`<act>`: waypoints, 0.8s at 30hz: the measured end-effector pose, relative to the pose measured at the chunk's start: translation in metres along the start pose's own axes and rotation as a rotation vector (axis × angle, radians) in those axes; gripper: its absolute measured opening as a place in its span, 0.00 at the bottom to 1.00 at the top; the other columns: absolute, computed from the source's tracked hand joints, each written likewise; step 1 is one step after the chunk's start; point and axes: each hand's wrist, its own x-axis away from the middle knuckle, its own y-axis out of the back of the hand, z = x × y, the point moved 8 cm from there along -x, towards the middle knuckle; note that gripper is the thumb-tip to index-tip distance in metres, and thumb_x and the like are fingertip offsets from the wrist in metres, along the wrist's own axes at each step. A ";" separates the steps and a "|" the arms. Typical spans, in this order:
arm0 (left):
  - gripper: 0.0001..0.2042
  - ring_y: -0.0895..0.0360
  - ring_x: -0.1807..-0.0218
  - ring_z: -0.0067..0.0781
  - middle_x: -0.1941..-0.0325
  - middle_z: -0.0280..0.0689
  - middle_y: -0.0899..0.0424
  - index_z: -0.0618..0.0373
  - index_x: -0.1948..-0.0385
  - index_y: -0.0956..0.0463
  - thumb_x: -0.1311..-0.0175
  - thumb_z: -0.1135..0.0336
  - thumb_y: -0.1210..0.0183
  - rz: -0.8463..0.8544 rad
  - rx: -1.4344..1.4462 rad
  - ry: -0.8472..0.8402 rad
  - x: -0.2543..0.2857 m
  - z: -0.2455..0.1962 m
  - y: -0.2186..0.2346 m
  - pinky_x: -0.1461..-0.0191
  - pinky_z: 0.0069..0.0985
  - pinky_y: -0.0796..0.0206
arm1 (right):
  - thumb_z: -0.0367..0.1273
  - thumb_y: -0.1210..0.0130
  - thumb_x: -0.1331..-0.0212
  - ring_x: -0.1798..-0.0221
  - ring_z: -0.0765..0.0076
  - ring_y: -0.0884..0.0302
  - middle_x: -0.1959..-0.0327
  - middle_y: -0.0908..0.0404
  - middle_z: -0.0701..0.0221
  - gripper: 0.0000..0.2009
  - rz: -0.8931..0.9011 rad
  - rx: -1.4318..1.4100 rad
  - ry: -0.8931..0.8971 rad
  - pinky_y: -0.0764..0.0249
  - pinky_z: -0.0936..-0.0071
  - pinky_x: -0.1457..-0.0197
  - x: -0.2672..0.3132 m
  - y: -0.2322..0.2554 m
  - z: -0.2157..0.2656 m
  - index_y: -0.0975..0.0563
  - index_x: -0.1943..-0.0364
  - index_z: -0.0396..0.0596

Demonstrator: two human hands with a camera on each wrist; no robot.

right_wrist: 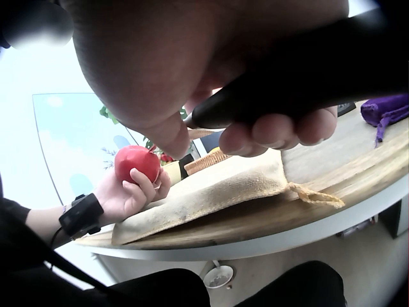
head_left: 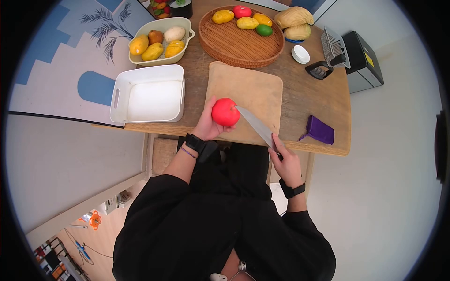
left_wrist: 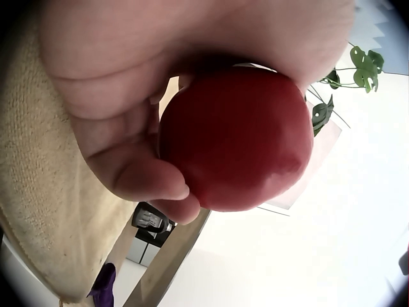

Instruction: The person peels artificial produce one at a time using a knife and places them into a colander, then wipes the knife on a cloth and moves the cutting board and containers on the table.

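In the head view my left hand (head_left: 207, 122) holds a red apple (head_left: 226, 112) from below and the side, over the near left part of a tan cloth mat (head_left: 245, 86). The left wrist view shows the fingers curled round the apple (left_wrist: 236, 141). My right hand (head_left: 287, 167) grips a knife (head_left: 257, 125) by its black handle. The blade points up and left, its tip right at the apple's top near the stem. The right wrist view shows the dark handle (right_wrist: 275, 80) inside the curled right hand, while the blade is mostly hidden there.
Left of the mat stands a white bin (head_left: 154, 96), with a cream colander (head_left: 187, 40) of fruit behind it. A round wicker tray (head_left: 229, 44) with several fruits lies behind the mat. A purple pouch (head_left: 320, 130) lies at the right, near the table's front edge.
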 end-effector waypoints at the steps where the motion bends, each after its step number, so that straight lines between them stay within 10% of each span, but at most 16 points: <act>1: 0.31 0.19 0.63 0.42 0.53 0.42 0.17 0.55 0.43 0.27 0.25 0.34 0.56 -0.006 -0.039 -0.023 0.001 0.000 0.000 0.64 0.33 0.30 | 0.39 0.37 0.34 0.71 0.51 0.17 0.72 0.16 0.60 0.27 -0.007 -0.004 0.004 0.23 0.58 0.66 -0.001 0.000 0.000 0.26 0.30 0.65; 18: 0.15 0.18 0.45 0.36 0.47 0.39 0.18 0.59 0.45 0.25 0.22 0.59 0.46 -0.096 -0.197 -0.070 -0.008 0.004 0.008 0.41 0.34 0.24 | 0.42 0.38 0.34 0.72 0.49 0.17 0.73 0.16 0.59 0.26 -0.033 0.074 -0.087 0.22 0.58 0.67 -0.003 -0.004 -0.007 0.25 0.31 0.67; 21: 0.07 0.17 0.51 0.33 0.55 0.36 0.17 0.59 0.54 0.23 0.24 0.66 0.44 -0.268 -0.152 -0.304 0.011 0.001 0.003 0.47 0.29 0.24 | 0.42 0.38 0.33 0.67 0.49 0.15 0.67 0.14 0.57 0.26 -0.030 0.014 -0.224 0.21 0.60 0.64 0.003 -0.018 0.000 0.25 0.30 0.66; 24: 0.04 0.19 0.65 0.31 0.71 0.32 0.19 0.59 0.63 0.23 0.29 0.69 0.41 -0.325 -0.721 -0.532 0.066 0.012 0.001 0.59 0.24 0.29 | 0.40 0.38 0.31 0.61 0.55 0.12 0.59 0.12 0.58 0.27 -0.134 -0.139 -0.257 0.20 0.66 0.59 0.016 -0.035 -0.015 0.27 0.28 0.65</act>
